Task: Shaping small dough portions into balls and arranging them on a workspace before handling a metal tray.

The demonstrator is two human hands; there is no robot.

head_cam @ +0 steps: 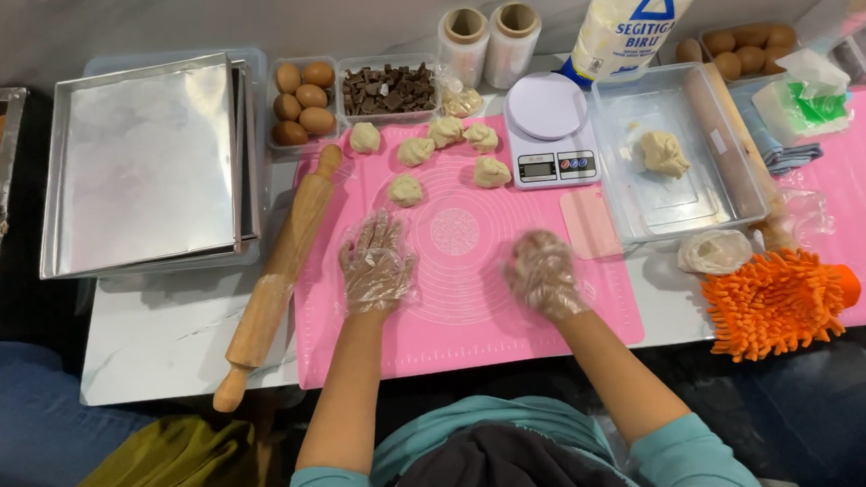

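Both my hands are in thin plastic gloves over the pink baking mat (478, 321). My left hand (376, 265) lies flat with fingers spread, holding nothing. My right hand (543, 273) is curled loosely and blurry, can't tell if anything's under it. The dough balls (444, 151) sit at the far end of the mat, rolling pin (280, 273) just left of it.

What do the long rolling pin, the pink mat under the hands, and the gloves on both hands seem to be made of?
The long light-brown rolling pin looks like plain unvarnished wood: matte, grain-toned. The pink baking mat seems to be silicone or soft plastic: smooth, flat, printed circles. The left hand and right hand wear thin clear plastic gloves, crinkled and shiny.
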